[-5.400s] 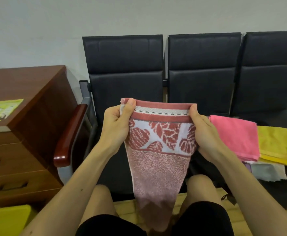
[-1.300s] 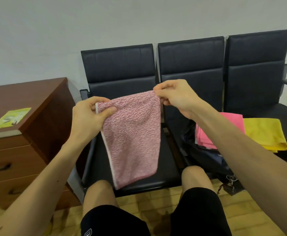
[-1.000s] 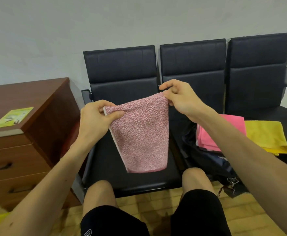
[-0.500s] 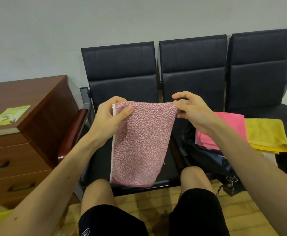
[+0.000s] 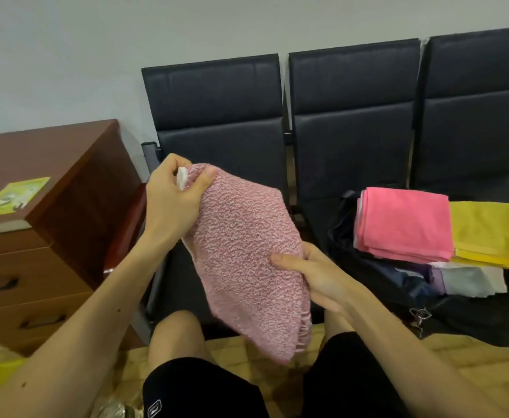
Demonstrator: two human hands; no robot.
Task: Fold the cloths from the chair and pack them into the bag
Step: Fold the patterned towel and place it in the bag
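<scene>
So from where I'm standing, this is mid-fold on one towel. The left hand has its thumb and curled fingers clamped on the top corner of the pink terry towel, where a bit of white edging pokes out. The right hand is lower down, thumb across the front and fingers wrapped behind the right edge. The towel hangs in the air over the person's knees, in front of the leftmost chair, not touching the seat. It looks doubled over already, but I'd say it needs another fold before it goes anywhere. Over on the next seat there's the dark bag with a neat stack on it: hot pink cloth, yellow cloth, and some pale and purple ones underneath. Honestly I can't tell if those are inside the bag or just lying on top. My guess is most of the folding's done, and the packing isn't finished.
</scene>
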